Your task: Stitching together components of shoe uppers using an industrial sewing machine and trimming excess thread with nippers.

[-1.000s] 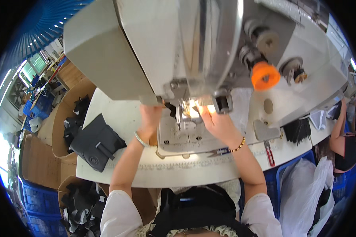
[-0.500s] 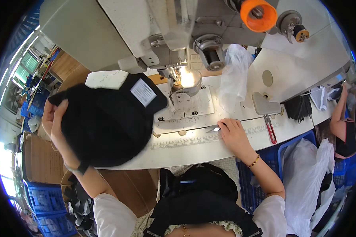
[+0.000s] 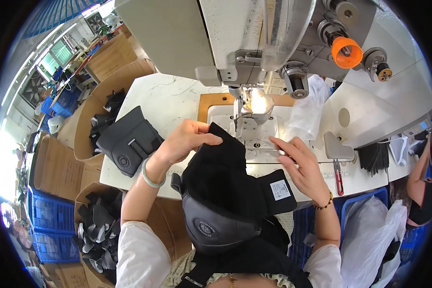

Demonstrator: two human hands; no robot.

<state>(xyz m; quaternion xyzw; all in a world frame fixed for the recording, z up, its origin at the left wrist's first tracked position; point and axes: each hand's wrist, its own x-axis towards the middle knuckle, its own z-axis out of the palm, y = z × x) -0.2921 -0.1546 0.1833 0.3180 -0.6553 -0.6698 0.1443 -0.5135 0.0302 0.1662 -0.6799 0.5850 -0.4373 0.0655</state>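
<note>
A black knee pad with a dark smooth front, an oval emblem and a fuzzy black inside hangs over the table's front edge, in front of my body. My left hand pinches its upper corner between thumb and fingers. On the right, its black strap carries a white label. My right hand is raised just right of the pad, fingers bent around small metal thread snips; only a glint of metal shows now. Beyond both hands stands the sewing machine, its needle area lit.
Another black pad lies on the white table's left part. Cardboard boxes with dark pieces stand left. Red-handled snips rest at right, near hanging black strips. Blue crates flank the table; a co-worker's arm shows far right.
My left hand has brought the knee pad from the far left to in front of me and turned it inside up. My right hand has lifted off the table. The view has shifted left.
</note>
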